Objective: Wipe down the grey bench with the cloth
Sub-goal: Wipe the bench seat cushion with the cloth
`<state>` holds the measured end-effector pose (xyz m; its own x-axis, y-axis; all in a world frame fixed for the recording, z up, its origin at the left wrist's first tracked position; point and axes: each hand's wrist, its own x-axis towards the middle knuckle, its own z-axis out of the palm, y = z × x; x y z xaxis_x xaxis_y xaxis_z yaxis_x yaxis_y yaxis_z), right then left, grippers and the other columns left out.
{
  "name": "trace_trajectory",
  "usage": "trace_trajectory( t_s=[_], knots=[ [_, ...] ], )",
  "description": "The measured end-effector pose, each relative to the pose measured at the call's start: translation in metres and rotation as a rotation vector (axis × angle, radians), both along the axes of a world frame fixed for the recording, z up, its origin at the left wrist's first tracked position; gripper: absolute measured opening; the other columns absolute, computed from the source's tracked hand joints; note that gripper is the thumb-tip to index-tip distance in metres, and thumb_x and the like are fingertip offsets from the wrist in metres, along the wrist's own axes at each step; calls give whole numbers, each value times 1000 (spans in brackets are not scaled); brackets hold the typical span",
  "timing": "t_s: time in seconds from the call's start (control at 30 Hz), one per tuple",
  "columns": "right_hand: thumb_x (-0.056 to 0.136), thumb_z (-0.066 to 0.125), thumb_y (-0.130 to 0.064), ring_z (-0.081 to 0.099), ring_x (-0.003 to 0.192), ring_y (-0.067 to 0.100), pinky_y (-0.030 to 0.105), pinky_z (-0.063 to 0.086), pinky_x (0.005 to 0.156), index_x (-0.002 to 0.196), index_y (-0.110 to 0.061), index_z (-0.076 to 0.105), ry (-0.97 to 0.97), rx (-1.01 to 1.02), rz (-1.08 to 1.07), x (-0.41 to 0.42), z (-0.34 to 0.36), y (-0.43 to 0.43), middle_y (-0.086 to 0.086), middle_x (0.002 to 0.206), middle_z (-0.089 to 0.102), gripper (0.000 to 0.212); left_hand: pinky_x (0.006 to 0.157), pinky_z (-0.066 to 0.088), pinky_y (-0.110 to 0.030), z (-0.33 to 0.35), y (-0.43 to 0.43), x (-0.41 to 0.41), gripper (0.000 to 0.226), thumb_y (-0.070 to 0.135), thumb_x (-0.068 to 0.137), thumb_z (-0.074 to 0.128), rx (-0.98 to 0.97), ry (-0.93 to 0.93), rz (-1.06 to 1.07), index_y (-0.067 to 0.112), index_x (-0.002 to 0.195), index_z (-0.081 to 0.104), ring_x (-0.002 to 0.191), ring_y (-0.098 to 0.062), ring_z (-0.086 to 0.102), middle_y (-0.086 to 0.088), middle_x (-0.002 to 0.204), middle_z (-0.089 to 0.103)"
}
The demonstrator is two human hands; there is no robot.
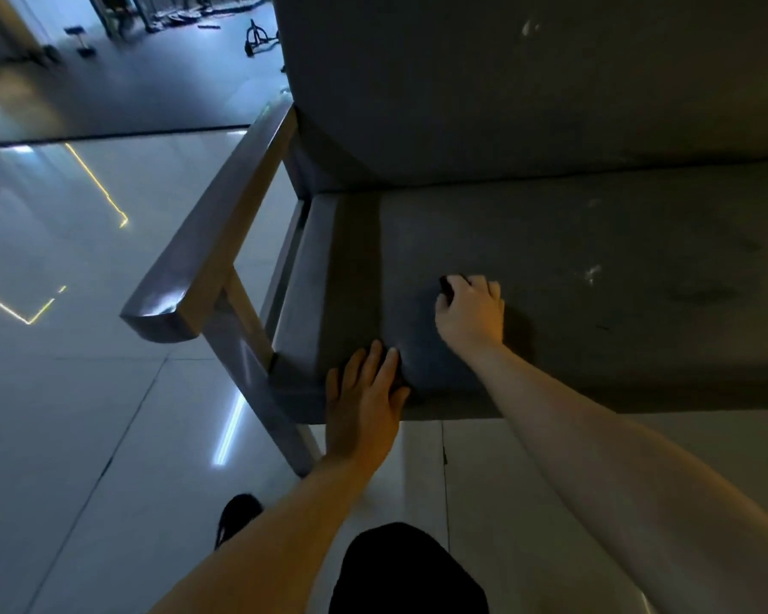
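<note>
Mid-wipe: right hand (470, 310) bunches the cloth (448, 285) on the grey bench (595, 232), left hand (364, 392) flat, bracing; probably sweep rightward next.

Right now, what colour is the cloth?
The cloth looks black, gripped by the right hand; head view.

Both forearms (284, 525) are bare right down to the left hand (364, 405) and the right hand (471, 312), which are uncovered as well. A black garment (409, 573) covers the leg below, and one black shoe (238, 514) shows beside it.
</note>
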<state>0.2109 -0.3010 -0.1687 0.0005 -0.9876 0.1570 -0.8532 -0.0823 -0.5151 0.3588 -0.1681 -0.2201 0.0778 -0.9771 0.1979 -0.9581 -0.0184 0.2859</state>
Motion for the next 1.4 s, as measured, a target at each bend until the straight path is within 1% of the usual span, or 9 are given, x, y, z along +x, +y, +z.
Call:
trace_trajectory(
  t_s=[0.13,0.27,0.43,0.7,0.87,1.0,1.13,1.23,1.4],
  knots=[
    [99,51,-28,26,146,35,51,25,120,152,-18,42,63,156,179,21,0,11,10,156,38,55,122,15,-46,0,-4,3,59,41,99,58,7,85,-16,28,154,40,151,-21,26,1,162,35],
    [94,51,-11,42,135,34,47,36,114,145,-16,53,43,116,251,45,6,32,10,143,54,51,122,26,-50,2,9,27,54,18,98,62,10,261,-186,23,150,47,151,-20,25,-2,160,38],
    [97,49,-6,42,137,26,42,32,119,144,-19,56,-40,107,277,76,-2,64,5,146,55,50,114,36,-53,-18,31,105,52,17,94,65,-132,80,-4,13,144,54,142,-36,36,-11,152,44],
    [97,52,-7,55,123,29,33,39,107,132,-16,66,-168,-20,288,130,-30,142,7,136,63,39,115,37,-53,-18,28,128,54,19,95,45,-37,12,-135,11,149,47,144,-35,37,-14,154,43],
    [90,67,2,51,130,32,31,39,108,137,-13,63,-223,-46,161,146,-41,167,10,144,58,50,117,37,-48,-8,38,131,59,10,93,65,-46,86,-200,11,149,47,145,-35,34,-13,156,41],
    [90,67,1,40,134,27,36,41,111,143,-21,52,-272,-149,-80,127,-18,161,11,149,34,59,117,33,-43,2,50,138,71,6,95,55,32,97,-249,20,159,29,150,-31,18,-7,166,24],
    [97,65,-17,38,126,32,39,49,97,121,-27,48,-464,-46,-551,110,-9,148,12,140,27,31,120,28,-38,2,49,144,72,9,97,50,61,76,-290,20,161,19,152,-26,9,-3,168,13],
    [102,55,-22,51,110,33,46,56,90,109,-32,43,-465,68,-603,120,-18,155,9,134,30,18,118,30,-33,3,50,152,72,1,96,46,79,142,-297,15,161,19,152,-21,7,-2,168,14],
    [98,53,-1,47,101,17,18,40,78,118,-16,54,-441,36,-474,179,-37,179,6,130,40,25,121,21,-32,9,51,161,66,-2,100,41,109,264,-317,14,160,22,155,-18,7,-2,167,19]
  ],
)
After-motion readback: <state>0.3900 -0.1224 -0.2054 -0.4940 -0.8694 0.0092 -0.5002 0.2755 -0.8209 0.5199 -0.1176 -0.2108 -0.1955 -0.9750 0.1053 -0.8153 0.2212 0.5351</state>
